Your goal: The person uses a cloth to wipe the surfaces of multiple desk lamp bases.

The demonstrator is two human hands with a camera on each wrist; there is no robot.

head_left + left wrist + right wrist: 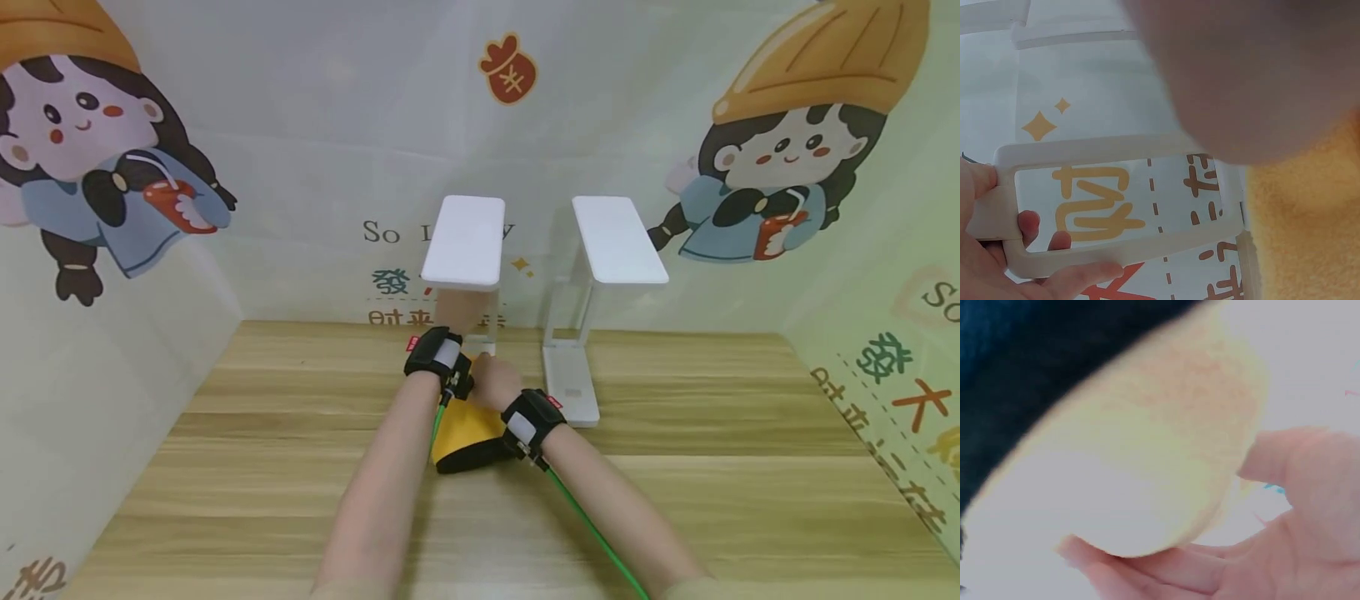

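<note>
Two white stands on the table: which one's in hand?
The left stand: the left hand grips its frame. The right stand stands apart from both hands.

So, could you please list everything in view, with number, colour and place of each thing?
Table: 1, wood-coloured, beneath.
Stands: 2, white, side by side on table.
Fuzzy item: 1, yellow with dark end, in front of left stand.
Printed backdrop: sheets uncountable, pale, behind and beside table.
Wrist straps: 2, black, one per wrist.
Cables: 2, green, from straps.
Forearms: 2, bare, over table.
Left hand: 1, bare, gripping left stand.
Right hand: 1, bare, on fuzzy item.
</note>
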